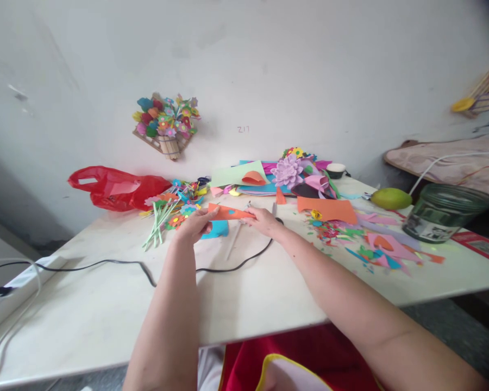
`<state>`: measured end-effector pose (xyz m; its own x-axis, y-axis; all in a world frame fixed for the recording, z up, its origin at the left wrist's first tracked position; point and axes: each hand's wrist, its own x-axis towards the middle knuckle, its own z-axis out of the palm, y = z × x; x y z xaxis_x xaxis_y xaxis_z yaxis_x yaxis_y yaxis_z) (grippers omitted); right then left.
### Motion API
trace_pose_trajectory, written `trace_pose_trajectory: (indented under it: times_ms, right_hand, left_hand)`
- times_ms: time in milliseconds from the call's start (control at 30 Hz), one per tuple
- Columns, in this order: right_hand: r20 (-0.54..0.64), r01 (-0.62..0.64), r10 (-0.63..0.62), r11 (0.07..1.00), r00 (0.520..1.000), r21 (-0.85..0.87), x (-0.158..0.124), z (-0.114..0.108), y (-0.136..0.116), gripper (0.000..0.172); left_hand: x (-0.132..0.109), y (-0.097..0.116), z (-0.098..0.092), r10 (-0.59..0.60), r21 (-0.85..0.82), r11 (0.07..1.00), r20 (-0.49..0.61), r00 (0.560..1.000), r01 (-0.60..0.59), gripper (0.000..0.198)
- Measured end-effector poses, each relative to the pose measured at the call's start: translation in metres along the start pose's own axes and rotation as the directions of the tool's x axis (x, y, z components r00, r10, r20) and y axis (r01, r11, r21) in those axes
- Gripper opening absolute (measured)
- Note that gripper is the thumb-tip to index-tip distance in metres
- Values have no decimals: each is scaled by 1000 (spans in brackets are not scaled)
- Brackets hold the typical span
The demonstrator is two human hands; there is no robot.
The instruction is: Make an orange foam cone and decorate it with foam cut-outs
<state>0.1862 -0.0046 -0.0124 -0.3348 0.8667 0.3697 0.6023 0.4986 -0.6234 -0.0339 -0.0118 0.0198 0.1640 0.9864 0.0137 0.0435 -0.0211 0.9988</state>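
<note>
Both hands hold a long orange foam strip (229, 212) just above the white table (106, 309). My left hand (194, 224) pinches its left end and my right hand (264, 220) grips its right end, fingers closed. A blue foam piece (217, 230) lies under the strip. A thin white stick (234, 241) rests on the table between the hands. Green stems with small foam flowers (163, 217) lie just left of my left hand.
A black cable (106, 263) runs across the table. A red plastic bag (118, 187) sits at the back left. Foam sheets and a purple flower (287, 171) pile behind; scraps (370, 244), a green mango (391, 198) and a glass jar (444, 213) stand right.
</note>
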Motion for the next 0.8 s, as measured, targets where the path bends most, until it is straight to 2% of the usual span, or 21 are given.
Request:
trace_pose_trajectory:
  times_ms: [133, 300, 500, 667, 800]
  right_hand:
    - [3, -1, 1, 997, 1000, -78, 0, -2, -2, 24]
    - [5, 14, -13, 962, 1000, -271, -1, -1, -2, 30]
    - [-33, 138, -178, 854, 983, -502, -4, 1, -10, 39]
    - [-28, 112, -149, 844, 988, -524, -4, 3, -16, 36]
    - [-23, 118, -147, 865, 989, -487, -5, 3, -15, 33]
  left_hand:
    - [0, -1, 1, 10, -7, 1000, 28, 1000, -10, 42]
    - [1, -3, 1, 5, -62, 998, 28, 1000, -3, 31]
    - [3, -4, 10, -26, -75, 997, 62, 998, 31, 25]
    - [3, -5, 16, -28, -114, 993, 124, 992, 42, 27]
    - [4, -7, 15, -81, -62, 994, 178, 981, 94, 30]
